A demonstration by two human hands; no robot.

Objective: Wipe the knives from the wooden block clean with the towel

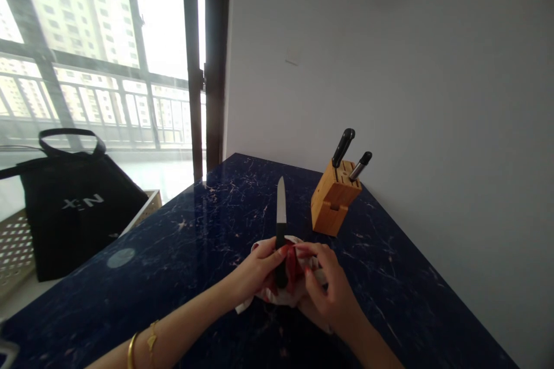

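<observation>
Over table (216, 225), gripping knife (281, 220) in left hand (261, 265)!
Beside that grip, touching cloth (281, 298) with right hand (329, 282), can't tell if closed.

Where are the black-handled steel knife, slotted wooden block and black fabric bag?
Black-handled steel knife (281, 207): head view, on the blade.
Slotted wooden block (332, 197): head view, front face.
Black fabric bag (82, 222): head view, front panel.

The knife handle (281, 233) is black, the cloth (281, 298) red-and-white, the table (234, 213) white-veined blue.
</observation>
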